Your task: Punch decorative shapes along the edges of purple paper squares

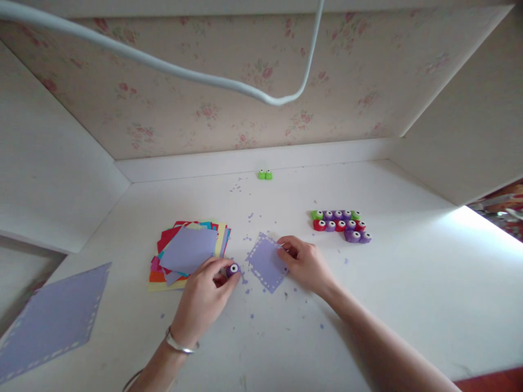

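Between the thumb and fingers of my left hand (206, 294) is a small purple craft punch (233, 269) with a round white button on top. A square of purple paper (267, 264) lies turned like a diamond on the white desk, with small holes punched along its edges. My right hand (306, 264) pinches this paper at its right side. The punch is just left of the paper, apart from it. Tiny purple punched-out bits (247, 291) are scattered around both. Just beyond my left hand lies a stack of coloured paper with a purple sheet (190, 250) on top.
Rows of green, purple and red punches (339, 225) stand to the right. Two green punches (265, 175) sit near the back wall. A larger purple sheet with punched edges (57, 321) lies at the far left. A white cable (204, 79) hangs across the top.
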{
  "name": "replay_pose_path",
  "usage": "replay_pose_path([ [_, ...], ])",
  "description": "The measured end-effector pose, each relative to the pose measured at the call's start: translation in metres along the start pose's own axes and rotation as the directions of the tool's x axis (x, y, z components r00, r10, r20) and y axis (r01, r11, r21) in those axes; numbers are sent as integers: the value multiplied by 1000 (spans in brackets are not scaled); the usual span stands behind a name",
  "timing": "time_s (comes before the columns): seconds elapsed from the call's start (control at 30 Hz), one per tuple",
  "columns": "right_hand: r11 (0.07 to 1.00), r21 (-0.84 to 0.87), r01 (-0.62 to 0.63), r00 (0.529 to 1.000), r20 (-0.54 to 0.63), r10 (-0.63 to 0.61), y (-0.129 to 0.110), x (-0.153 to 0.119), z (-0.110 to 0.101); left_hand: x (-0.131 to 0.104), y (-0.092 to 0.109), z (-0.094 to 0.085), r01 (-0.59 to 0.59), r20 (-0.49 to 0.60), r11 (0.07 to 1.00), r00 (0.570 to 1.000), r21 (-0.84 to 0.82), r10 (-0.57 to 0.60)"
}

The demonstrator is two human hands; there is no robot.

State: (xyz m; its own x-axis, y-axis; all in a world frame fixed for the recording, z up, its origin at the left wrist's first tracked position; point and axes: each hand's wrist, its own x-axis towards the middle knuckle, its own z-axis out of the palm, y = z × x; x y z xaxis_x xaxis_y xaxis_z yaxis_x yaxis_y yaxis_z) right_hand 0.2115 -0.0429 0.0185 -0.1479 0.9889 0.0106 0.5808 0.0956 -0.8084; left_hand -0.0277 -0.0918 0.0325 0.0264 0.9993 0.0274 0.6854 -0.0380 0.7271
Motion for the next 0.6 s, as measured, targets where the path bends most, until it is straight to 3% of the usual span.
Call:
replay_pose_path([
  [0.33, 1000, 6, -24, 1000, 0, 24, -1, 0, 0, -2, 7, 3, -19, 14, 994, 1000, -109, 21],
  [0.43, 1000, -12, 15, 1000, -25, -16, -1, -1, -1, -3, 6, 4, 107, 108, 948, 991, -299, -78],
  [0.53, 995, -68, 78, 994, -78, -83, -1, -2, -2, -2, 4, 5, 275, 214, 837, 957, -473, -194],
  [0.6, 988, -112, 108, 986, -112, -121, 0, -2, -2, -1, 3, 4, 321, 238, 783, 945, -533, -226],
])
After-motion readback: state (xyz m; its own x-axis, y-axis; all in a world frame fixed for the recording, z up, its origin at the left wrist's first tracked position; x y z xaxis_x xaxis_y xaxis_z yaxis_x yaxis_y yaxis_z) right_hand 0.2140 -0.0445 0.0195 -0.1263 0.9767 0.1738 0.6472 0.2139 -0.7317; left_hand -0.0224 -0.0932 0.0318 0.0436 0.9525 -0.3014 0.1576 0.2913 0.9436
